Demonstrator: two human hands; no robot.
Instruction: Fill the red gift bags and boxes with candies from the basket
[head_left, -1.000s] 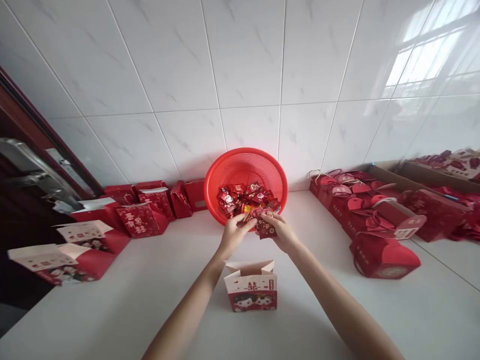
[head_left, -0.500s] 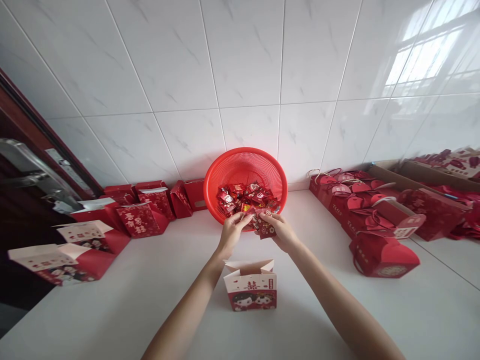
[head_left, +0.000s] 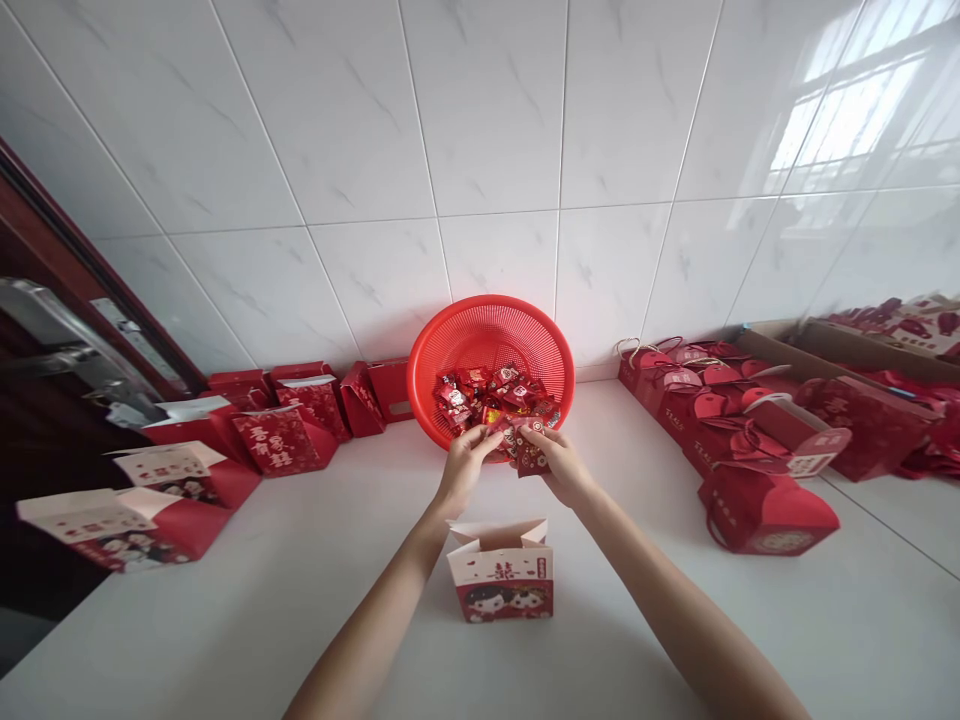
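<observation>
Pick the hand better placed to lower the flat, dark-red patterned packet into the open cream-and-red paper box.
Right, probably: the right hand pinches the packet, beyond the box; the left hand beside it shows no clear hold.

The basket [head_left: 491, 322] was smooth plastic (finely perforated), the wall tiles [head_left: 495, 110] glossy, the door handle [head_left: 97, 345] polished metal; the small wrappers [head_left: 517, 392] seemed shiny.

Around the carton [head_left: 502, 595], the counter [head_left: 495, 680] is open at 6 o'clock between the forearms [head_left: 386, 605]. At 12, left hand [head_left: 465, 462], right hand [head_left: 564, 465] and basket [head_left: 491, 340] block passage. Beyond the arms, room runs to boxes [head_left: 289, 445] at 10 and gift boxes [head_left: 776, 515] near 3.
</observation>
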